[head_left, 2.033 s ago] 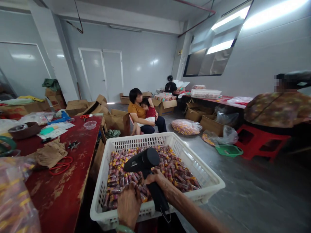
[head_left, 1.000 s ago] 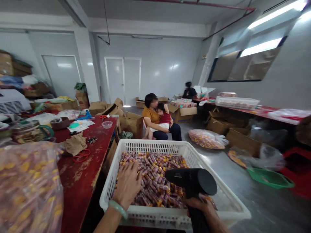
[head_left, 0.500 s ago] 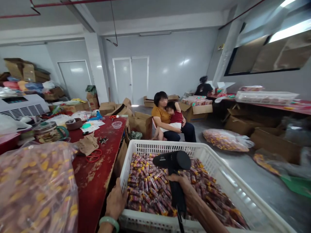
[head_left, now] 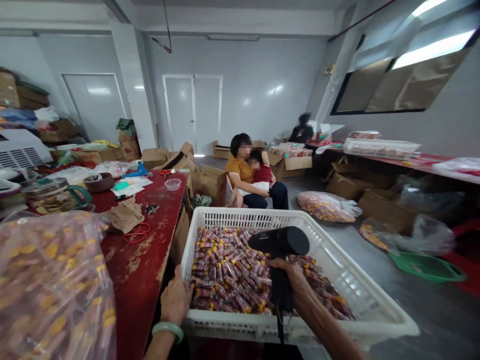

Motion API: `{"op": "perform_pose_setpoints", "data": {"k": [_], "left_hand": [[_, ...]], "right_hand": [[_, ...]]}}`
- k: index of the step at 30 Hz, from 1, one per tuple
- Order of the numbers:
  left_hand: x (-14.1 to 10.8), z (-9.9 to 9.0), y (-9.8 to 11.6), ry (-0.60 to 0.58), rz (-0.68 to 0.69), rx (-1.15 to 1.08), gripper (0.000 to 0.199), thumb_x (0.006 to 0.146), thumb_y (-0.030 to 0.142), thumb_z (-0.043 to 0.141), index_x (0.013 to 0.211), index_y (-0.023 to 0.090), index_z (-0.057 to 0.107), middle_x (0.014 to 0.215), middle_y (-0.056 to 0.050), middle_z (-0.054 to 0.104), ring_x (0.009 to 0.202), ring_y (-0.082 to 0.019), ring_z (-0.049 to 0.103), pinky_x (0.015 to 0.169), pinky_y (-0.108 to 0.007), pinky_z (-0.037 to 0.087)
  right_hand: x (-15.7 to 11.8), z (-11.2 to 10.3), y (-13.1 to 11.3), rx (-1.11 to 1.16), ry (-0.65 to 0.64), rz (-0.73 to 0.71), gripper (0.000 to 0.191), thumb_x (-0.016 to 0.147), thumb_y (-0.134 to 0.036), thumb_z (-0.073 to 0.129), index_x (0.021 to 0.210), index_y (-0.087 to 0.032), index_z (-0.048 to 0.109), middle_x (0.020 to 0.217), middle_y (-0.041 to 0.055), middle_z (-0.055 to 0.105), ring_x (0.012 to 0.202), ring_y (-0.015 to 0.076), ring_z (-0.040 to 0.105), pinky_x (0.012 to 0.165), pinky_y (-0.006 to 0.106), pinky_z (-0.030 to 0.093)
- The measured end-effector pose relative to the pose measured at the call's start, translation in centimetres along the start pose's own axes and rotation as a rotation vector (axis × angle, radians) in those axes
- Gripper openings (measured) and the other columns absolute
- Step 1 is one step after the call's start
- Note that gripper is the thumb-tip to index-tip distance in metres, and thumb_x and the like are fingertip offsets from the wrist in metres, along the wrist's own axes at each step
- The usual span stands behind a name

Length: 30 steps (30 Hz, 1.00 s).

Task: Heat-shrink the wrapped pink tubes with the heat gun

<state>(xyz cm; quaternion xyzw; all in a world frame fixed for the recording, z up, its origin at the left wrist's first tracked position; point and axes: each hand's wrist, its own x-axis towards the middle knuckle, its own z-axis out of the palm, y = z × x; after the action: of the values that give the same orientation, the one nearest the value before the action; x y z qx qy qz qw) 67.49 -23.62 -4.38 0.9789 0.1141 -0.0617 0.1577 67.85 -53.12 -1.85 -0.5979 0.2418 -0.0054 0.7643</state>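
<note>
Tightly, right hand [head_left: 288, 278], dryer [head_left: 279, 241], above wrapped packets [head_left: 225, 275]

No word or number can be read clearly here, because the small prints on the wrapped sticks [head_left: 225, 275] in the white plastic crate [head_left: 228, 216] and on the papers [head_left: 133, 187] on the red table [head_left: 140, 270] are too small and blurred.

The white lattice crate [head_left: 225, 217] holds maroon-and-gold rolls [head_left: 225, 270].

One white plastic crate [head_left: 240, 215], one black hair dryer [head_left: 279, 241], one left hand [head_left: 176, 302], one right hand [head_left: 288, 274]
</note>
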Motion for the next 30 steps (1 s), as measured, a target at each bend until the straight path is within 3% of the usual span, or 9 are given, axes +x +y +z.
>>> {"op": "perform_pose_setpoints", "data": {"k": [3, 9, 15, 17, 22, 27, 30], "left_hand": [[0.2, 0.0, -0.1, -0.013, 0.002, -0.008, 0.036, 0.088, 0.023, 0.046, 0.121, 0.018, 0.036, 0.104, -0.013, 0.067, 0.093, -0.023, 0.066, 0.076, -0.031, 0.047], [-0.2, -0.3, 0.2, 0.026, 0.004, 0.051, 0.029, 0.091, 0.023, 0.038, 0.119, 0.016, 0.04, 0.103, -0.015, 0.067, 0.091, -0.024, 0.067, 0.075, -0.033, 0.047], [0.0, -0.3, 0.0, 0.028, -0.006, 0.046, 0.028, 0.09, 0.023, 0.039, 0.116, 0.017, 0.042, 0.099, -0.015, 0.069, 0.089, -0.026, 0.068, 0.074, -0.033, 0.048], [0.2, -0.1, -0.1, 0.025, -0.005, 0.06, 0.027, 0.091, 0.022, 0.035, 0.117, 0.016, 0.041, 0.099, -0.016, 0.069, 0.09, -0.026, 0.067, 0.075, -0.034, 0.048], [0.3, -0.3, 0.4, 0.036, 0.047, 0.182, 0.025, 0.092, 0.024, 0.029, 0.113, 0.013, 0.039, 0.105, -0.018, 0.065, 0.093, -0.03, 0.066, 0.076, -0.039, 0.047], [2.0, -0.5, 0.7, 0.092, 0.165, 0.34, 0.029, 0.088, 0.022, 0.037, 0.114, 0.009, 0.036, 0.103, -0.018, 0.063, 0.089, -0.032, 0.066, 0.074, -0.041, 0.047], [3.6, -0.1, 0.2, 0.049, 0.145, 0.283, 0.029, 0.088, 0.024, 0.039, 0.114, 0.011, 0.036, 0.101, -0.018, 0.065, 0.09, -0.033, 0.066, 0.073, -0.041, 0.046]], "right_hand": [[-1.9, -3.5, 0.0, 0.011, 0.082, -0.054, 0.025, 0.053, -0.032, 0.07, 0.064, -0.019, 0.052, 0.046, -0.0042, 0.051, 0.037, 0.0116, 0.045, 0.035, 0.023, 0.039], [-6.0, -6.9, -0.1, -0.001, -0.129, 0.046, 0.025, 0.053, -0.036, 0.068, 0.059, -0.012, 0.061, 0.048, 0.0054, 0.059, 0.04, 0.012, 0.048, 0.036, 0.021, 0.035], [-6.1, -11.4, -1.2, 0.114, 0.202, 0.003, 0.024, 0.047, -0.029, 0.073, 0.06, -0.018, 0.055, 0.046, 0.0012, 0.056, 0.04, 0.0152, 0.05, 0.038, 0.026, 0.04], [-6.9, -12.7, -0.7, 0.072, 0.222, -0.005, 0.024, 0.049, -0.029, 0.073, 0.061, -0.017, 0.057, 0.047, 0.0011, 0.056, 0.04, 0.0149, 0.049, 0.037, 0.026, 0.04], [-9.3, -14.0, 0.2, 0.041, 0.102, 0.018, 0.026, 0.049, -0.03, 0.07, 0.067, -0.014, 0.066, 0.063, 0.0057, 0.066, 0.049, 0.0146, 0.053, 0.045, 0.026, 0.045], [-8.6, -14.9, -1.1, -0.01, 0.284, -0.004, 0.025, 0.045, -0.032, 0.071, 0.062, -0.016, 0.062, 0.048, 0.0028, 0.058, 0.042, 0.0149, 0.048, 0.039, 0.026, 0.039], [-8.9, -14.8, -1.1, -0.064, 0.293, 0.006, 0.027, 0.044, -0.033, 0.071, 0.063, -0.015, 0.062, 0.05, 0.0035, 0.059, 0.043, 0.0152, 0.049, 0.039, 0.026, 0.039]]}}
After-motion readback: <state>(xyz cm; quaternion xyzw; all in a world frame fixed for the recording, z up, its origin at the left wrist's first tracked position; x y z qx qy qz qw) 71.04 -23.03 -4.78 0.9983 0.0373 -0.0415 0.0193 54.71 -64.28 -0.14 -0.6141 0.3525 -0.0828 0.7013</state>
